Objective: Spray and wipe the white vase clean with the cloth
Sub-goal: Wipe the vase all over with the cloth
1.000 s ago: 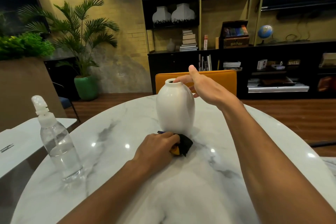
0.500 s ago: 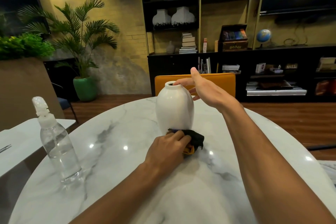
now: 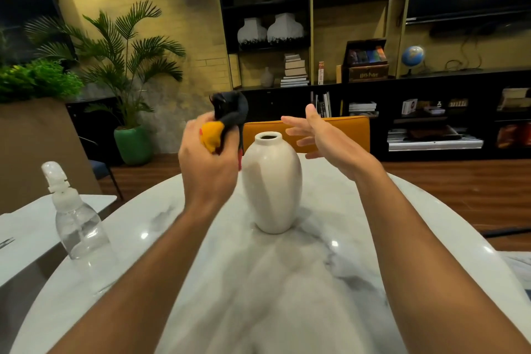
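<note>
The white vase point(image 3: 271, 185) stands upright in the middle of the round marble table point(image 3: 330, 282), untouched by either hand. My left hand point(image 3: 205, 164) is raised to the left of the vase's neck, shut on a bunched black and yellow cloth point(image 3: 224, 121) that sticks up above the fingers. My right hand point(image 3: 321, 138) hovers open just right of the vase's mouth, fingers spread, holding nothing. A clear spray bottle point(image 3: 76, 217) with a white trigger head stands at the table's left edge.
An orange chair back point(image 3: 339, 129) rises behind the table past the vase. A second white tabletop point(image 3: 31, 227) adjoins on the left. Dark shelves with books line the far wall, and a potted palm point(image 3: 129, 112) stands at the back left.
My left hand lifted the cloth from the vase's base up to neck height on the left. My right hand let go of the vase's rim and drew away to the right.
</note>
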The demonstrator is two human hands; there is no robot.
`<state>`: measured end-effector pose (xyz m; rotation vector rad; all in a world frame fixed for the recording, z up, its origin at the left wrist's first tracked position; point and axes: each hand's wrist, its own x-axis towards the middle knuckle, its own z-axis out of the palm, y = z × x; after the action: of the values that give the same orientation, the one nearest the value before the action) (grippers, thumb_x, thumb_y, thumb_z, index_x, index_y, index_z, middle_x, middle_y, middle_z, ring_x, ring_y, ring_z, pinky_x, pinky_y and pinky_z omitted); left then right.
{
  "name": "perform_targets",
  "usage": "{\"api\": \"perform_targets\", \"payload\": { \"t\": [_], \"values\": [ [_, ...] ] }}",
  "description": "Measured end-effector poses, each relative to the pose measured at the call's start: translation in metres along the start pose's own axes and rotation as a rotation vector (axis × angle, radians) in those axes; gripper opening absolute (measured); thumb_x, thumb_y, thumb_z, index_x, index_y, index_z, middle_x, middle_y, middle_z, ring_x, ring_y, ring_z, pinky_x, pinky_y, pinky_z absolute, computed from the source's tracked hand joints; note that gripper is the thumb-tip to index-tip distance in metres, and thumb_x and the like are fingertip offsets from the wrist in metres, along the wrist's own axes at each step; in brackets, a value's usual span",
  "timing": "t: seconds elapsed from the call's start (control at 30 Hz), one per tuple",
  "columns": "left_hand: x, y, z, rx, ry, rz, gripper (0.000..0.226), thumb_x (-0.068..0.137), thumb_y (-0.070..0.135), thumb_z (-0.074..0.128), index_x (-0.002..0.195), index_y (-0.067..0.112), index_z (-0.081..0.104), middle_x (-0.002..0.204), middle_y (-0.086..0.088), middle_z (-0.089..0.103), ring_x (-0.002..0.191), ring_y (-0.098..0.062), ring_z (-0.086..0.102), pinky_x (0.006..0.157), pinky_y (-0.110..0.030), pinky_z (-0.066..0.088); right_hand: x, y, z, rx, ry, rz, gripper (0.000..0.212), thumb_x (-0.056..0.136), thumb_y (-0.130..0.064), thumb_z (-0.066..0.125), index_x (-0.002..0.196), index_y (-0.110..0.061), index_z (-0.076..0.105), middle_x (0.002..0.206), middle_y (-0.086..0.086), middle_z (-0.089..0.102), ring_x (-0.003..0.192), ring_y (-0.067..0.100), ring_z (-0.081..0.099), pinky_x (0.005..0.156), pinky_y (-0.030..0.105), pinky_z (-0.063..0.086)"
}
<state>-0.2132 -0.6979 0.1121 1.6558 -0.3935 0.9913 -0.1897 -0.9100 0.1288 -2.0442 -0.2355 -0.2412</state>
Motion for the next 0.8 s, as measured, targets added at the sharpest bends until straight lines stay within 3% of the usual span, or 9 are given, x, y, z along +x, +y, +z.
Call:
{"api": "perform_targets", "payload": {
  "t": [0.1,0.17,0.27,0.4,0.53,0.6,0.67,0.8],
  "values": [
    [0.028,0.009,0.005,0.109,-0.167,-0.02,0.016,0.097,0.032,0.065,0.112,0.032,0.061,0.098,0.01,0.067,0.091,-0.008,0.064,0.079,-0.029,0.058,0.0,0.007,-0.002,-0.079,-0.052,0.037,0.059,0.095,-0.07,0.043,0.147,-0.041,0.044,0.152,-0.01,0.047,0.137,0.019,0.045,0.106,0.045,0.041],
    [0.037,0.014,0.015,0.19,-0.343,-0.012,0.011,0.098,0.028,0.064,0.106,0.035,0.06,0.09,0.022,0.062,0.086,-0.002,0.061,0.071,-0.019,0.05,-0.003,0.01,-0.001,-0.153,-0.143,0.029,0.065,0.088,-0.06,0.065,0.146,-0.038,0.045,0.146,-0.011,0.052,0.132,0.016,0.049,0.106,0.042,0.042],
    [0.04,0.012,0.033,0.332,-0.555,-0.028,0.014,0.099,0.027,0.062,0.109,0.036,0.063,0.093,0.013,0.066,0.087,-0.011,0.063,0.076,-0.025,0.049,-0.005,0.014,0.003,-0.172,-0.166,0.027,0.072,0.077,-0.053,0.081,0.139,-0.037,0.048,0.136,-0.012,0.056,0.123,0.014,0.052,0.1,0.036,0.044],
    [0.031,0.009,0.04,0.422,-0.609,0.138,0.031,0.096,0.027,0.064,0.126,0.035,0.06,0.108,0.006,0.071,0.097,-0.021,0.065,0.087,-0.04,0.055,-0.004,0.017,0.001,-0.149,-0.138,0.007,0.073,0.073,-0.053,0.084,0.138,-0.043,0.052,0.137,-0.016,0.056,0.126,0.013,0.05,0.104,0.04,0.04],
    [0.022,0.0,0.033,0.52,-0.685,0.399,0.049,0.091,0.038,0.069,0.138,0.036,0.054,0.132,0.01,0.063,0.12,-0.015,0.056,0.099,-0.038,0.05,-0.005,0.019,-0.001,-0.08,-0.157,-0.026,0.06,0.074,-0.046,0.086,0.129,-0.043,0.061,0.129,-0.018,0.065,0.125,0.011,0.054,0.107,0.041,0.039],
    [0.014,-0.009,0.027,0.536,-0.678,0.525,0.053,0.092,0.021,0.069,0.142,0.03,0.053,0.145,0.007,0.056,0.136,-0.013,0.044,0.111,-0.029,0.038,-0.004,0.023,-0.003,-0.069,-0.165,-0.035,0.059,0.074,-0.041,0.087,0.127,-0.04,0.062,0.122,-0.016,0.069,0.119,0.012,0.06,0.108,0.045,0.043],
    [0.002,-0.021,0.02,0.544,-0.67,0.607,0.061,0.091,0.008,0.066,0.148,0.026,0.049,0.155,0.006,0.045,0.149,-0.014,0.03,0.12,-0.029,0.027,-0.004,0.027,-0.007,-0.061,-0.203,-0.043,0.056,0.077,-0.032,0.086,0.127,-0.038,0.061,0.119,-0.014,0.069,0.116,0.013,0.062,0.107,0.047,0.045],
    [-0.028,-0.046,0.012,0.5,-0.586,0.68,0.069,0.088,-0.004,0.065,0.151,0.02,0.046,0.16,0.004,0.037,0.153,-0.016,0.022,0.121,-0.026,0.024,-0.009,0.027,-0.014,-0.026,-0.306,-0.011,0.068,0.075,-0.019,0.071,0.138,-0.034,0.053,0.133,-0.009,0.061,0.124,0.015,0.055,0.105,0.041,0.044]
  ]
}}
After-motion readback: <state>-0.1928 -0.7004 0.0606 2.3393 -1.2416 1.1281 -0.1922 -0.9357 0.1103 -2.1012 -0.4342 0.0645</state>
